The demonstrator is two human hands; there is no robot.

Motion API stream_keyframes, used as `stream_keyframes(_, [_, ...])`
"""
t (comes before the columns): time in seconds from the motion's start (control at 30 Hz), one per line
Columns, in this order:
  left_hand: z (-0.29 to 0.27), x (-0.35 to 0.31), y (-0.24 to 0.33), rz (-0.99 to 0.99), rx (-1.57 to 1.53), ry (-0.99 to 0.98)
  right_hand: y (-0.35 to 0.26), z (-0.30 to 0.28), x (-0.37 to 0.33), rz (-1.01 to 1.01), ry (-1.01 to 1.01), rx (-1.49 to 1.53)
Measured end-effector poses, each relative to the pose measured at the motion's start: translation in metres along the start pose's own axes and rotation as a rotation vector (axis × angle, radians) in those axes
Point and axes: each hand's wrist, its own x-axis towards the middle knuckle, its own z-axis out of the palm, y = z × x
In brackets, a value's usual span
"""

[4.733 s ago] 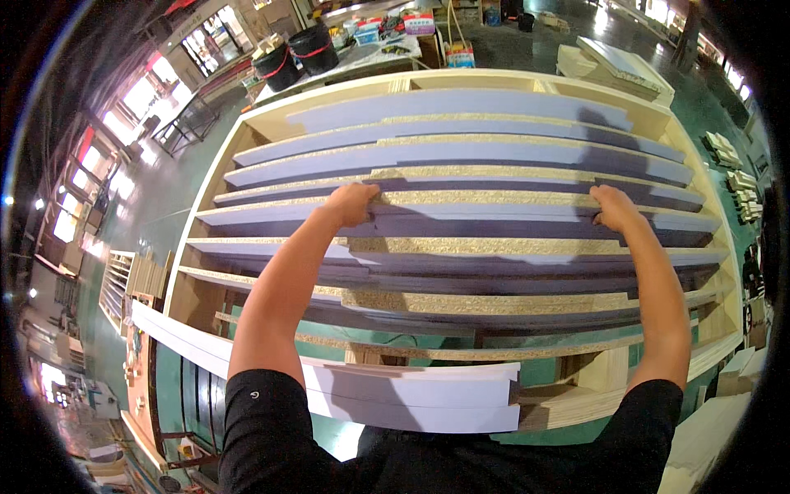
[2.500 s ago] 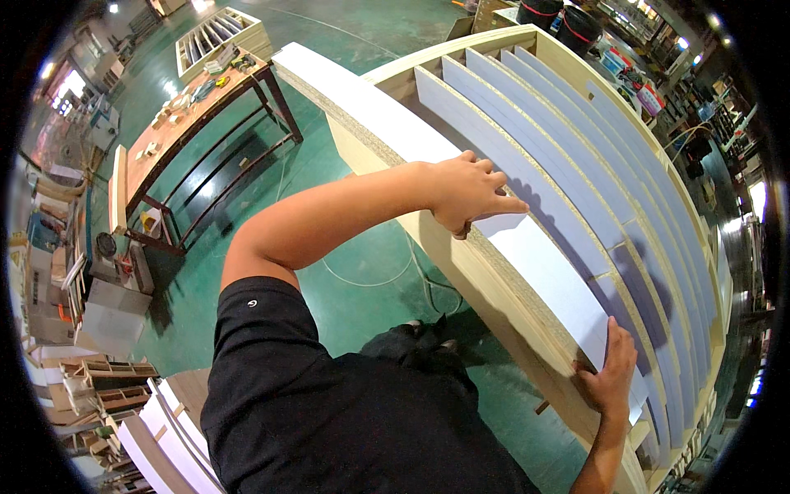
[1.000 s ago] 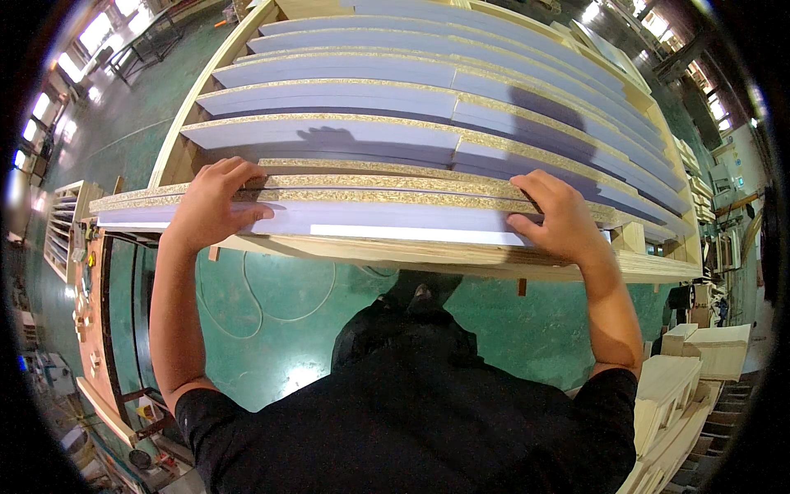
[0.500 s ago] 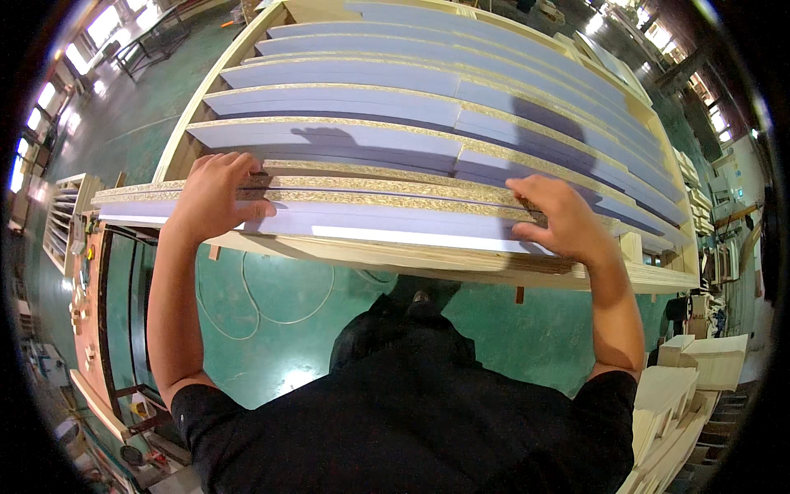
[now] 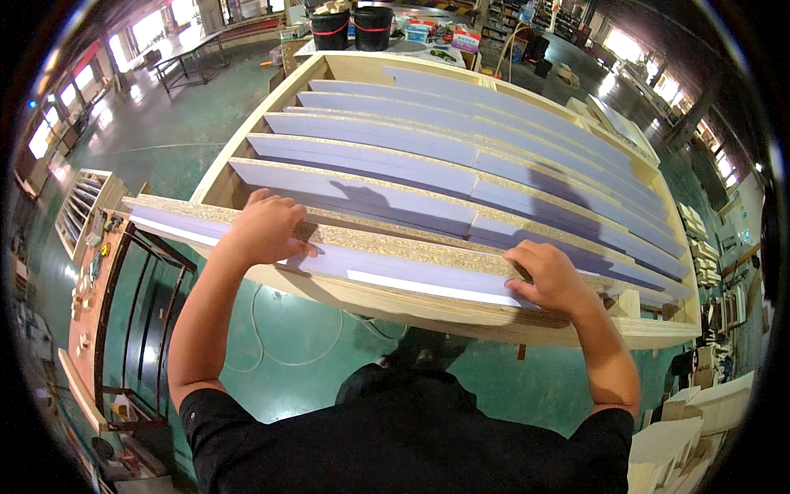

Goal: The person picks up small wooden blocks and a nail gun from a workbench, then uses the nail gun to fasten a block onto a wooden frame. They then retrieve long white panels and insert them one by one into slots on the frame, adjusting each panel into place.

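Observation:
Several long particle-board strips (image 5: 395,262) with pale lavender faces lie side by side along the near edge of a large wooden frame (image 5: 428,313). Their left ends stick out past the frame's corner. My left hand (image 5: 267,226) grips them left of the middle, fingers over the far side and thumb on the near face. Toward their right part, my right hand (image 5: 547,280) clasps them the same way. Beyond the strips, rows of similar upright boards (image 5: 354,148) stand spaced apart inside the frame, with my arms' shadows on them.
At the left stand a workbench (image 5: 95,280) with small wood pieces and a slatted wooden frame (image 5: 82,206). Two black buckets (image 5: 372,29) are behind the large frame. Stacked wood (image 5: 683,420) lies at lower right. A thin hose (image 5: 296,354) curls on the green floor.
The view has tilted upward, bringing the buckets into sight. The gaps between the held strips have narrowed, and my hands are closer together, the left having moved right along the strips.

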Motion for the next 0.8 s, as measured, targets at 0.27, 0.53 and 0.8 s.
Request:
stream_keyframes(0.27, [0.021,-0.006,-0.005,0.202,-0.042,0.258,-0.011,-0.002,0.008,-0.133,0.184,-0.194])
stream_keyframes(0.53, [0.018,-0.002,-0.015,0.229,-0.179,0.067,-0.015,-0.006,0.011,0.114,-0.1,-0.328])
stream_keyframes(0.8, [0.0,0.004,-0.007,-0.079,-0.105,-0.145,0.002,0.011,-0.001,-0.007,0.132,0.002])
